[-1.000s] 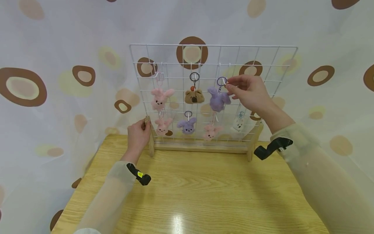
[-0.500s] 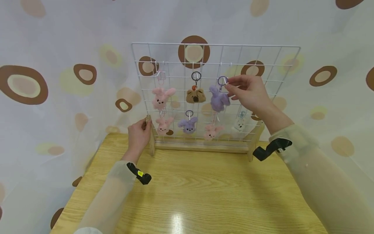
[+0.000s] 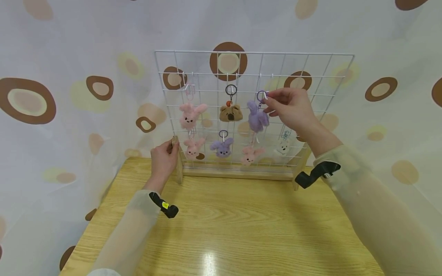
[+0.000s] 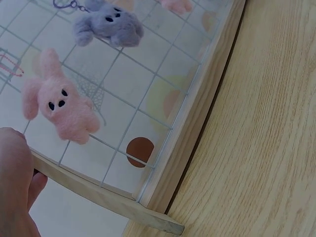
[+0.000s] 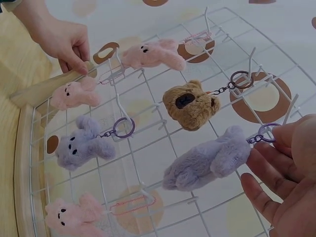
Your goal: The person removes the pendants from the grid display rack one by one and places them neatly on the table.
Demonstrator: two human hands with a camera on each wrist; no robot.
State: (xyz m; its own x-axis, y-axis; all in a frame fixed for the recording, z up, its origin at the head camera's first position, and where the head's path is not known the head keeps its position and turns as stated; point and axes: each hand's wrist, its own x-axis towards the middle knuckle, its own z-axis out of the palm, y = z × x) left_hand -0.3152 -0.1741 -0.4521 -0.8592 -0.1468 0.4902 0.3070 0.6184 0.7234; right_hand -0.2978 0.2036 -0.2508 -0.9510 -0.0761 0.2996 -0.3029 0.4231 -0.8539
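Observation:
My right hand [image 3: 293,109] pinches the purple key ring [image 3: 257,96] of a fluffy purple bunny keychain [image 3: 257,119], at a white hook on the wire grid [image 3: 254,53]. The hook shows inside the ring in the head view. In the right wrist view, this bunny [image 5: 205,163] hangs with its face turned away and the thumb covers part of the ring. At the grid's left side, my left hand [image 3: 163,159] grips the top of the wooden upright [image 3: 179,168]. Nearest to it is a small pink bunny keychain [image 4: 64,101].
Left of the purple bunny hang a brown bear keychain [image 3: 230,113] and a pink bunny [image 3: 190,116]. The lower row holds another purple bunny [image 3: 222,148], a pink one [image 3: 250,155] and a white plush [image 3: 283,147]. The stand rests on a wooden table [image 3: 221,214] before a patterned backdrop [image 3: 103,46].
My right hand has shifted slightly left at the ring, and the purple bunny has turned a little with it. My left hand stays on the upright.

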